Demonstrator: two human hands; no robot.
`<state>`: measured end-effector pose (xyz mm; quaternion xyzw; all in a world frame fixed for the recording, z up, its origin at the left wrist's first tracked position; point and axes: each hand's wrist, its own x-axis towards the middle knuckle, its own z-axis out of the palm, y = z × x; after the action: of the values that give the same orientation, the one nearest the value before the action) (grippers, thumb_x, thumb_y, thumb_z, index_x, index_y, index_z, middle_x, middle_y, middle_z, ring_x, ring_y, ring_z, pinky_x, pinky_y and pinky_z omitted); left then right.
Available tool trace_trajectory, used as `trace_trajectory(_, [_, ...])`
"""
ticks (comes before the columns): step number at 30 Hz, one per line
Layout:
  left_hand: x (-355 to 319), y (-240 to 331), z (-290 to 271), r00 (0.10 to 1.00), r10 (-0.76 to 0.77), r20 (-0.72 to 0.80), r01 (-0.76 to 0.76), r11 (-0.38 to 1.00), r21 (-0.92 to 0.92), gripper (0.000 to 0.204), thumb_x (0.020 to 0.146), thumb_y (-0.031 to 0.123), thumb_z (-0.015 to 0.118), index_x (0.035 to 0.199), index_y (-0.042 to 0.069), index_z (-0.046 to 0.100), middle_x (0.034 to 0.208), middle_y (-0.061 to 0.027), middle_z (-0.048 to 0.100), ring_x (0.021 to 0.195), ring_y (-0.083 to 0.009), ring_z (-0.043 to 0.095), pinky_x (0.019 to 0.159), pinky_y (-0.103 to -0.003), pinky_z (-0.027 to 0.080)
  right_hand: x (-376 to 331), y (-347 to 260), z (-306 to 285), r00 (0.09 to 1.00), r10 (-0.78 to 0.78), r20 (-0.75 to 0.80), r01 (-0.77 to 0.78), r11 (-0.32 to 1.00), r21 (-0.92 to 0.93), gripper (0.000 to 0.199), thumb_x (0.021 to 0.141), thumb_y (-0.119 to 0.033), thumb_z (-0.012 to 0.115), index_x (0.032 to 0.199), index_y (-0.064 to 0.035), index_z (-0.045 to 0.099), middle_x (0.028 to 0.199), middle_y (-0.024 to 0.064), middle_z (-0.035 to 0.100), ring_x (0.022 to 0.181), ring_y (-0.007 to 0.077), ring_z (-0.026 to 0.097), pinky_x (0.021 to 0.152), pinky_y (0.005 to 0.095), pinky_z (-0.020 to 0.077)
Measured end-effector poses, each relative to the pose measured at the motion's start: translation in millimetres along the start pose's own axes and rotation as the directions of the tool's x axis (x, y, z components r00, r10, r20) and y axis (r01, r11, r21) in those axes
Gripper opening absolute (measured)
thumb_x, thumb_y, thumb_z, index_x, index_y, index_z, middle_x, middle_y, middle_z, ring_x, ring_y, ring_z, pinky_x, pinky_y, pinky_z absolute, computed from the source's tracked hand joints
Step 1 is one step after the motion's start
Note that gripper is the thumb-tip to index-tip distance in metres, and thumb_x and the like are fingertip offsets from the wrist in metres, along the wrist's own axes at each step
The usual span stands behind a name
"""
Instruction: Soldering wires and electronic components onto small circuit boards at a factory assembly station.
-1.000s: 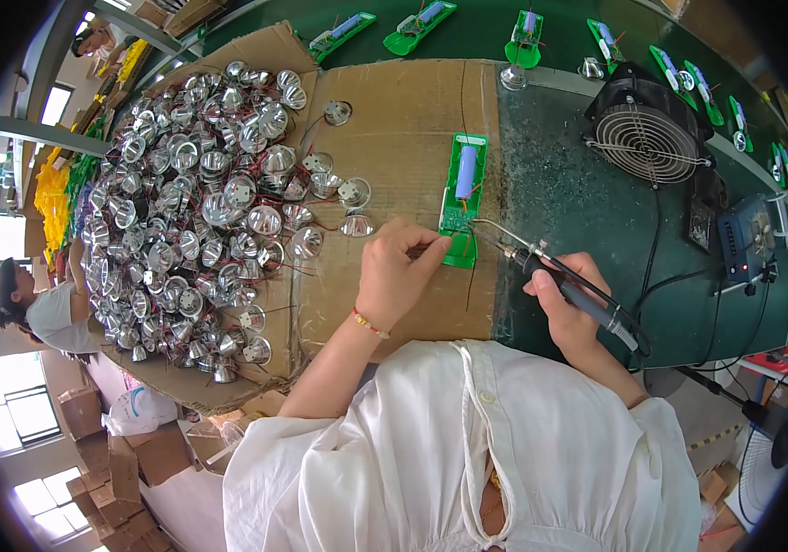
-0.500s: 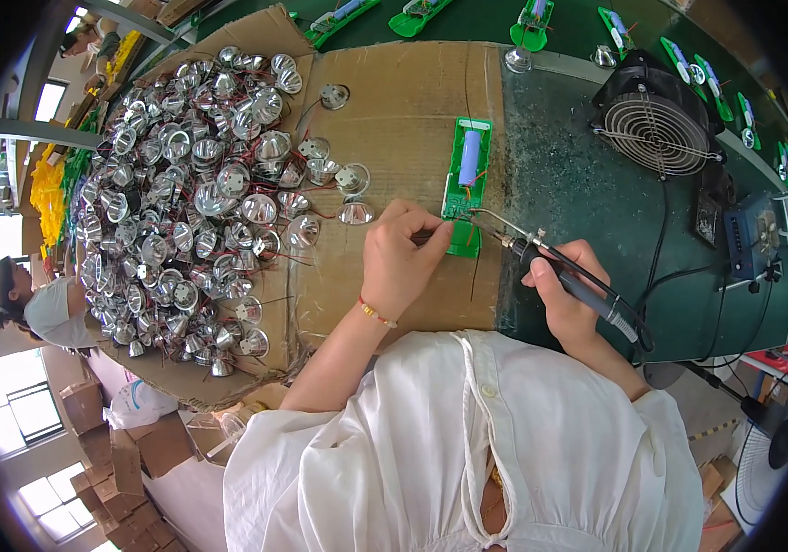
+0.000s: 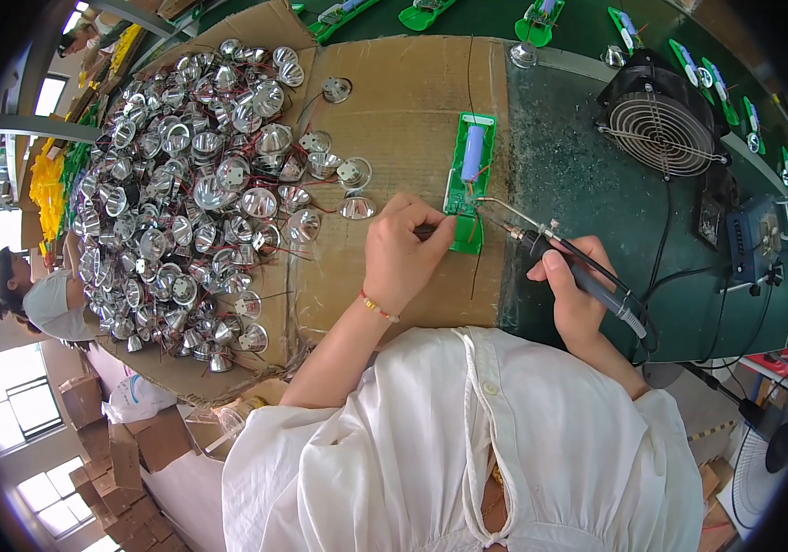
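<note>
My right hand (image 3: pixel 580 293) is closed round the grey handle of a soldering iron (image 3: pixel 608 302), which has a thin metal feed tube (image 3: pixel 515 212) running alongside. The tips of the iron and tube reach the small circuit board (image 3: pixel 461 203) in a green plastic housing (image 3: pixel 468 241); actual contact is too small to make out. A lavender cylindrical battery (image 3: pixel 473 155) lies in the housing's far part, with red and dark wires near it. At the board's left edge, my left hand (image 3: pixel 400 247) is pinched on something dark, mostly hidden by the fingers.
Cardboard (image 3: pixel 385 101) lies under the housing. Many silver reflector cups (image 3: pixel 214 189) with wires are heaped at the left. A black fan with a wire guard (image 3: pixel 659 136) and a blue box (image 3: pixel 751 237) stand at the right. More green housings (image 3: pixel 537 26) line the far side.
The iron and feed tube tips have shifted slightly farther up the board, and my right hand has moved a little with them. My left hand keeps its pinch beside the board.
</note>
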<state>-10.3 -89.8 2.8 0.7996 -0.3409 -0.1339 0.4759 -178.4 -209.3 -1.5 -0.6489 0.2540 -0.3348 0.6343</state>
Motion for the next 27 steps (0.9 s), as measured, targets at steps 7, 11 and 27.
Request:
trace_trajectory(7, [0,2,-2,1.0,-0.022,0.022,0.022,1.0,0.017,0.01,0.076,0.008,0.067,0.075,-0.001,0.062,0.071,-0.0054,0.054,0.06,-0.0109,0.051,0.054,-0.024,0.042,3,-1,3,0.999,0.041,0.015,-0.042,0.997,0.072,0.013,0.082,-0.006,0.062,0.085,0.0025,0.052,0.071,0.0096,0.061,0.062,0.0118,0.06,0.056,0.0233,0.0482])
trace_trajectory(11, [1,0,-1,1.0,-0.009,0.003,0.009,1.0,0.009,0.01,0.074,0.008,0.066,0.071,0.0,0.062,0.07,-0.0076,0.055,0.058,-0.0146,0.053,0.053,-0.026,0.043,8,-2,9,0.998,0.06,0.036,-0.062,0.996,0.071,0.012,0.083,-0.007,0.059,0.085,0.0008,0.05,0.067,0.009,0.059,0.06,0.0123,0.058,0.057,0.0242,0.0471])
trace_trajectory(27, [-5,2,11,0.992,0.0,-0.127,-0.002,1.0,-0.013,0.011,0.073,0.006,0.065,0.066,0.0,0.059,0.07,-0.0089,0.054,0.055,-0.0183,0.055,0.051,-0.028,0.044,7,3,7,0.991,0.131,-0.024,-0.125,0.978,0.165,0.011,0.084,-0.008,0.057,0.085,0.0006,0.05,0.064,0.0102,0.057,0.057,0.0161,0.057,0.06,0.0282,0.048])
